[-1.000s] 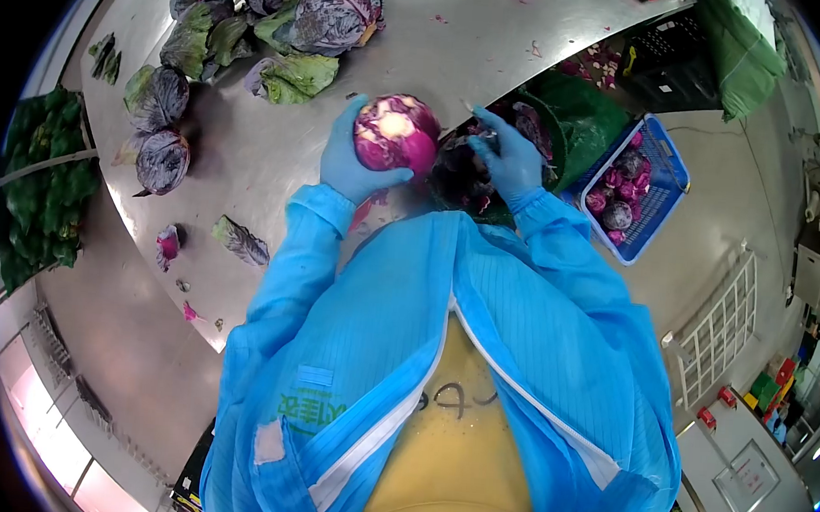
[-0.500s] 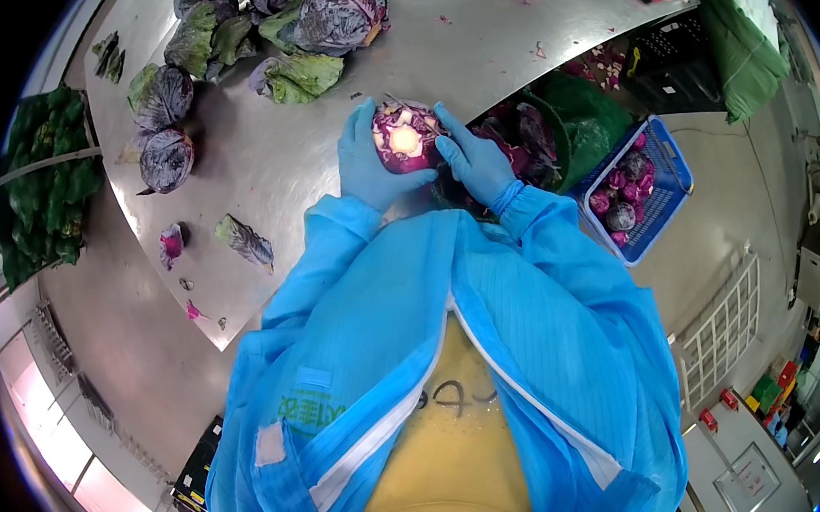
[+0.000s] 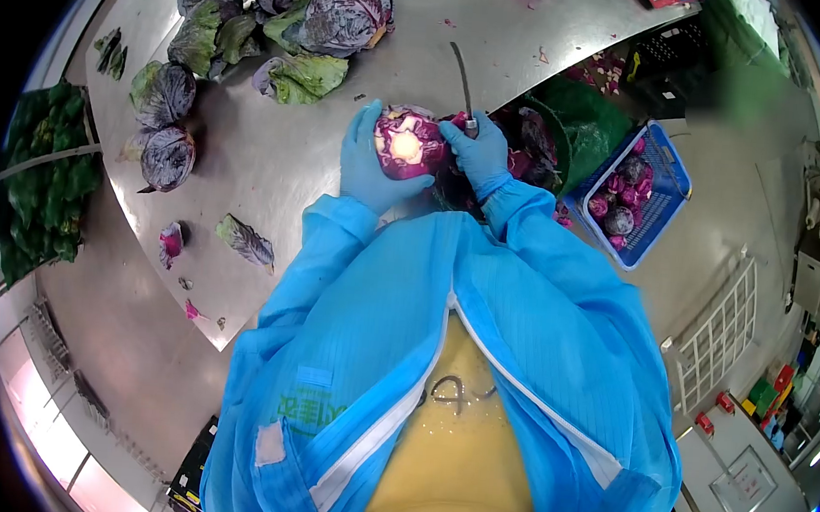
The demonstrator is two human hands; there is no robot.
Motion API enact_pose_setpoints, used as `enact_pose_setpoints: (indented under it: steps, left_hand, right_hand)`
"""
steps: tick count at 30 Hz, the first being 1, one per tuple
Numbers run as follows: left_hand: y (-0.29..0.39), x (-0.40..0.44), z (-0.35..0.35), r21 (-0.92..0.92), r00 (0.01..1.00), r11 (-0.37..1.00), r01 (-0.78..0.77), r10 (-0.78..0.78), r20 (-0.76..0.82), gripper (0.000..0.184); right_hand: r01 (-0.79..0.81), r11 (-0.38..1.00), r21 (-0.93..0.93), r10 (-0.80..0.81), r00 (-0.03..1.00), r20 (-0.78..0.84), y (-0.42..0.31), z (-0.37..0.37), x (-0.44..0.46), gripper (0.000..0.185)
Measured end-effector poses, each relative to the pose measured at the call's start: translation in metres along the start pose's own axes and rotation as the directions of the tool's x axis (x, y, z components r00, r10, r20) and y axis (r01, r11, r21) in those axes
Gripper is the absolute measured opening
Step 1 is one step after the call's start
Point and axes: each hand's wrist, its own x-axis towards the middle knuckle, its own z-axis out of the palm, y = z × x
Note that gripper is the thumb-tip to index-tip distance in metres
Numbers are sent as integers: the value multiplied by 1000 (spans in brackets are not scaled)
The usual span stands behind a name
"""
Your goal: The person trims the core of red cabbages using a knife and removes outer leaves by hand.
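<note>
My left hand (image 3: 367,165), in a blue glove, is wrapped round the left side and underside of a purple cabbage (image 3: 404,145), whose pale cut stem end faces up. My right hand (image 3: 479,153), gloved too, is closed round the handle of a knife (image 3: 463,84) with a thin dark blade pointing away from me. Its fingers are at the cabbage's right side, where a purple leaf piece shows. Beneath and beside my right hand is a green bag (image 3: 571,125) with dark purple leaves in it.
Cabbages and loose leaves (image 3: 299,77) lie at the back left of the metal table (image 3: 274,161). More leaf scraps lie nearer on the left. A blue basket (image 3: 655,216) of trimmed cabbages stands on the floor at right, near black crates (image 3: 666,60) and a blurred green sack.
The knife blade has swung up and now points away from me. My right hand has moved from apart, to the cabbage's side. The cabbage has shifted slightly right and its stem end looks more trimmed.
</note>
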Motion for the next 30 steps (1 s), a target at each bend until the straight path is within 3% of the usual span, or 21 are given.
enact_pose_setpoints:
  steps: [1,3,5,7,9,11,13,14,15,16,18,19,22,25,27,28,30]
  left_hand:
    - [-4,1,-2,1,1000,1000,2,-2,-6,117]
    - [-10,-2,-8,-29,999,999,-13,14,39,117]
    - [-19,-6,-13,37,999,999,-6,5,48,117]
    - [-14,-10,-17,93,998,995,22,-28,60,118]
    - [-1,-4,-24,272,988,960,72,-106,112,120]
    - [4,-1,-28,292,991,954,71,-100,88,119]
    - [3,1,-28,309,993,949,65,-92,73,118]
    - [-3,1,-27,289,986,957,36,-80,143,121]
    - [-7,1,-26,267,975,964,7,-66,213,124]
    - [-10,-1,-22,266,975,964,4,-64,215,124]
    - [-11,-6,-16,205,974,978,-31,-16,224,125]
    - [-8,-8,-13,203,974,979,-31,-16,224,125]
    - [19,-14,-5,209,995,973,100,-100,-13,127]
    - [17,-9,1,95,990,986,140,-136,-45,125]
    - [14,-7,5,120,993,986,115,-112,-31,123]
    - [14,-7,7,145,996,986,87,-86,-16,122]
    - [19,-7,8,122,995,988,97,-95,-27,119]
  right_hand:
    - [-87,993,85,85,996,18,0,0,2,43]
    - [54,998,-41,-63,956,-287,58,-13,32,38]
    - [-193,884,-426,80,960,-268,73,-54,38,43]
    - [-122,856,-503,-27,960,-278,76,-67,25,49]
    - [-52,816,-575,-136,951,-278,72,-67,14,54]
    - [132,904,-406,-203,969,-138,49,-49,8,62]
    - [-71,982,-177,111,967,229,-7,-35,-4,61]
    - [-49,974,-223,127,927,352,-35,-30,-10,57]
    - [-50,974,-222,127,928,350,-34,-25,-8,57]
    - [143,947,-289,-12,911,412,-36,-20,-5,57]
    - [321,849,-420,-89,870,485,-43,-22,-6,56]
    - [321,848,-422,-88,870,485,-42,-24,-8,56]
    - [302,882,-361,-87,859,505,-38,-26,-9,57]
    - [384,837,-391,-179,866,467,-31,-23,-11,54]
    - [434,668,-605,-212,890,404,-34,-20,-13,56]
    - [432,668,-606,-211,890,403,-39,-19,-14,56]
    - [236,754,-613,-32,945,325,-49,-20,-19,55]
